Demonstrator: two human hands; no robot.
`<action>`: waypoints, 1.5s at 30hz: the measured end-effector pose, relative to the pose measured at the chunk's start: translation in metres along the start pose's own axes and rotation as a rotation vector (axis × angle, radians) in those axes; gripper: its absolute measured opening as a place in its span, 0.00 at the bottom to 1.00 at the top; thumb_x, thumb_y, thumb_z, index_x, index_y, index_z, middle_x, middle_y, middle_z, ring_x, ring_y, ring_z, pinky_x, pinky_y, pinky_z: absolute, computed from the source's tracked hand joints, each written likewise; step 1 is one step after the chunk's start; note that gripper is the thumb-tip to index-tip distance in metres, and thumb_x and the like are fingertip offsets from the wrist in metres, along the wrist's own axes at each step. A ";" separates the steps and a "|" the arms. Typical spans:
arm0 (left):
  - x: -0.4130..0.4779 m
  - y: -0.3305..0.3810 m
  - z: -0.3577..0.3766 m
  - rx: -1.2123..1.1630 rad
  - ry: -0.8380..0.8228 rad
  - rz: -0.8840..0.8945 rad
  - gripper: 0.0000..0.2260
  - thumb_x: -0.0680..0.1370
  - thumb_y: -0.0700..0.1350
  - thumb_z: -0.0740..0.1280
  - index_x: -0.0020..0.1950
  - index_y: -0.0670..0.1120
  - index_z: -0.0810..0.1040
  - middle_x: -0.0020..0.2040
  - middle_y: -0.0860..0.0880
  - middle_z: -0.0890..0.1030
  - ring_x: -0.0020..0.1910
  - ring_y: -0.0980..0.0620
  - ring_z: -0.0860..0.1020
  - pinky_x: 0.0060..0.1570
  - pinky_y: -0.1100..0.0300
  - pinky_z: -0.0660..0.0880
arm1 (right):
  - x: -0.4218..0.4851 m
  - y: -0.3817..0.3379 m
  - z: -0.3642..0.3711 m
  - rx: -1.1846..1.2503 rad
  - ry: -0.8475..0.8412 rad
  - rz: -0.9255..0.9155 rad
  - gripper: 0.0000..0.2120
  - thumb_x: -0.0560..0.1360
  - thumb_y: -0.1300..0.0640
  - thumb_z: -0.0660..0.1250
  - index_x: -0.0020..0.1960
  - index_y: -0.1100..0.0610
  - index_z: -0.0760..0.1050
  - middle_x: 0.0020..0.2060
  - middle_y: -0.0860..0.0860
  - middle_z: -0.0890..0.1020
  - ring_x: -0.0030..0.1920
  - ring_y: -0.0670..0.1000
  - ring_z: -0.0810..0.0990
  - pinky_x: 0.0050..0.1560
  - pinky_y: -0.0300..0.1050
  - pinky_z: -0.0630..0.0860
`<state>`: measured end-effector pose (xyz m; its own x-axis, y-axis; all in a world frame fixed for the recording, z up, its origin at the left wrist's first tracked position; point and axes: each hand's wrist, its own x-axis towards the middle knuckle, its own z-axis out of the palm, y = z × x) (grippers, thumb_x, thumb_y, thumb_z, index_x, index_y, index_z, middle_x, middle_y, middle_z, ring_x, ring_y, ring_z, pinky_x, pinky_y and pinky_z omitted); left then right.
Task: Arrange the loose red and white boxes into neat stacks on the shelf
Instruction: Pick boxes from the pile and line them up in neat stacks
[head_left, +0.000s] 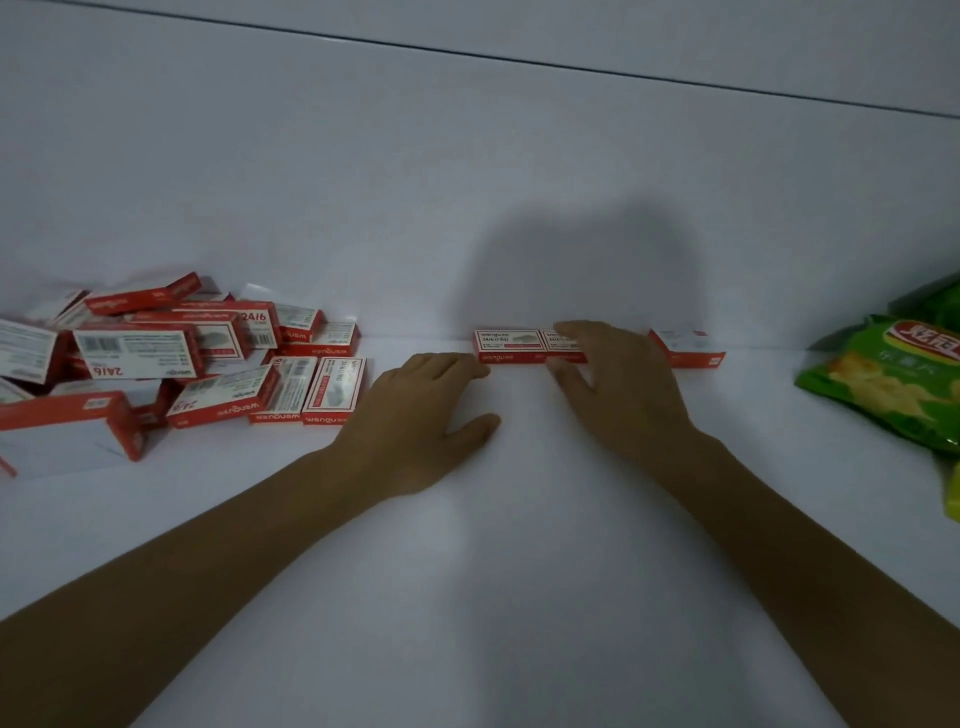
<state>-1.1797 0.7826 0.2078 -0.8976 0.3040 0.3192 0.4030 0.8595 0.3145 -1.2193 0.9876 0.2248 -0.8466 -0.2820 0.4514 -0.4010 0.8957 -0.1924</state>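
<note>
red-and-white boxes (171, 358) — barcoded, white shelf (493, 571), green snack bag (888, 379)

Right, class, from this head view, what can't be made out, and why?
Head view:
Middle box of the row: mostly covered by the right hand; grip or press unclear.
Pile of boxes: cut by the left edge, overlapping, uncountable.
Green snack bag: cut by the right edge.
Box print: too small, blurred.

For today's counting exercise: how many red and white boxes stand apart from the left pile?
3: first box by the left hand, second box under the right hand, third box further right, alone. Hands may hide more.
</note>
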 end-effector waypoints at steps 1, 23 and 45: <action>0.000 0.001 -0.001 -0.003 -0.006 0.000 0.25 0.76 0.59 0.60 0.70 0.50 0.67 0.68 0.52 0.70 0.67 0.51 0.67 0.65 0.55 0.65 | 0.000 0.002 0.000 0.000 -0.041 0.027 0.20 0.77 0.49 0.60 0.67 0.55 0.68 0.60 0.54 0.77 0.60 0.55 0.74 0.64 0.51 0.64; -0.006 0.012 -0.007 0.009 0.005 0.066 0.26 0.76 0.59 0.62 0.71 0.52 0.64 0.71 0.52 0.67 0.67 0.53 0.66 0.62 0.58 0.67 | -0.008 -0.012 0.000 0.095 -0.079 -0.072 0.24 0.77 0.46 0.61 0.69 0.54 0.66 0.68 0.52 0.70 0.69 0.53 0.66 0.70 0.50 0.60; -0.202 -0.083 -0.133 0.348 0.207 -0.158 0.19 0.75 0.61 0.55 0.58 0.55 0.77 0.55 0.57 0.80 0.50 0.56 0.77 0.39 0.64 0.72 | -0.005 -0.225 0.010 0.293 -0.016 -0.643 0.12 0.72 0.48 0.66 0.43 0.57 0.78 0.40 0.52 0.83 0.40 0.52 0.80 0.45 0.46 0.75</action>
<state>-1.0079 0.5951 0.2362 -0.8743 0.0995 0.4751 0.1476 0.9869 0.0651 -1.1280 0.7842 0.2573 -0.4141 -0.7314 0.5418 -0.8993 0.4205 -0.1198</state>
